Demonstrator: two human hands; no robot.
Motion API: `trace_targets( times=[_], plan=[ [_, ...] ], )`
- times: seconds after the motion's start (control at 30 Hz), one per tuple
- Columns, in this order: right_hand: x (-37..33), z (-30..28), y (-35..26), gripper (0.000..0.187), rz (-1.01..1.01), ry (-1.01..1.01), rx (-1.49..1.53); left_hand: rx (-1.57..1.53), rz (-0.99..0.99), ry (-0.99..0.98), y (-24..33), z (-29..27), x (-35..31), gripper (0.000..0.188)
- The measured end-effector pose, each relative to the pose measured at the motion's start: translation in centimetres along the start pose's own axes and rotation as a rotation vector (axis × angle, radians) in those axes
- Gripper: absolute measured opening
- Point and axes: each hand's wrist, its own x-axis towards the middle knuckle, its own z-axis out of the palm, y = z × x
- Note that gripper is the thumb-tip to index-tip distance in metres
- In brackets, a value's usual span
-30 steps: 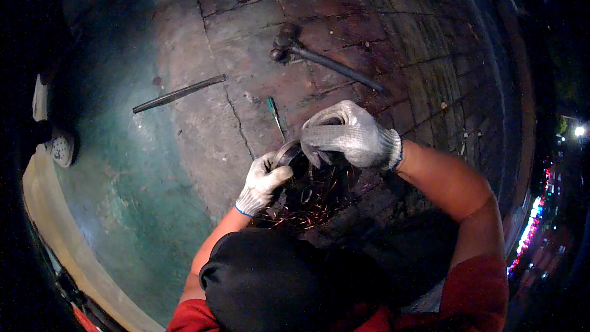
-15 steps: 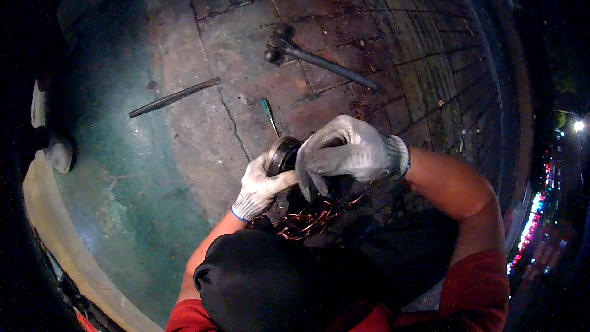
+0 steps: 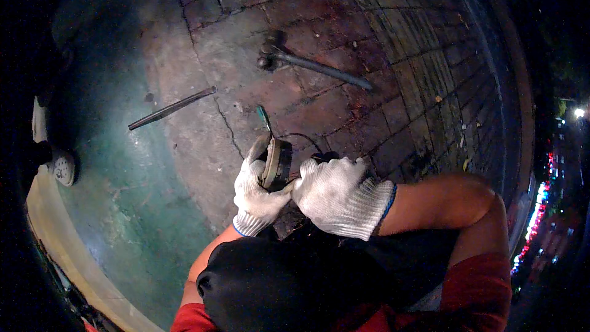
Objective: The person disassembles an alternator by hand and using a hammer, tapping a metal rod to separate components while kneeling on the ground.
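My left hand (image 3: 255, 193), in a white knit glove, grips a round metal part (image 3: 276, 161) with a pale rim and a dark side, tilted on its edge. Close against it is my right hand (image 3: 344, 198), gloved too, its back turned up and its fingers curled closed. Whatever those fingers hold is hidden beneath the hand. A thin dark cable (image 3: 303, 136) curves from beside the round part to a dark piece just beyond the right hand. Past the left fingertips lies a slim tool with a green handle (image 3: 263, 117), perhaps a screwdriver.
A hammer (image 3: 322, 70) with a dark head and long handle lies on the brick paving ahead. Left of it rests a straight metal bar (image 3: 172, 109). A shoe (image 3: 62, 167) shows at the far left, by a pale curved edge (image 3: 58, 209).
My right hand has come nearer my body and rolled so its back faces up. Copper wires seen below the hands are now covered. The round part has turned more on edge.
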Motion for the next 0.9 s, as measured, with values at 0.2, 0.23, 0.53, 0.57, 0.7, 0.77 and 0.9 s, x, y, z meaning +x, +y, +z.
trace_targets(
  times=[0.2, 0.23, 0.53, 0.57, 0.7, 0.77, 0.9],
  plan=[
    [0.9, 1.0, 3.0, 0.014, -0.282, -0.265, 0.324, 0.033, -0.057, -0.089, 0.3, -0.3, -0.5, 0.038],
    [1.1, 1.0, 3.1, 0.015, -0.284, -0.247, 0.356, 0.032, -0.066, -0.075, 0.4, -0.3, -0.5, 0.038],
    [1.1, 0.8, 3.1, 0.016, -0.353, -0.415, 0.393, 0.134, 0.228, -0.007, -0.4, 0.0, -0.2, 0.049],
    [1.1, 0.3, 2.8, 0.017, -0.352, -0.439, 0.278, 0.159, 0.158, -0.043, -0.1, 0.0, -0.2, 0.047],
    [0.8, 0.7, 2.8, 0.02, -0.399, -0.357, 0.374, 0.109, 0.132, -0.068, -0.3, -0.8, -0.8, 0.046],
    [0.6, 0.9, 3.6, 0.026, -0.362, -0.42, 0.526, 0.134, 0.06, -0.165, 0.3, -1.1, -1.1, 0.041],
    [0.3, 0.7, 4.0, 0.036, -0.308, -0.543, 0.583, 0.074, -0.253, -0.275, 0.0, -1.6, -1.1, 0.055]
  ],
)
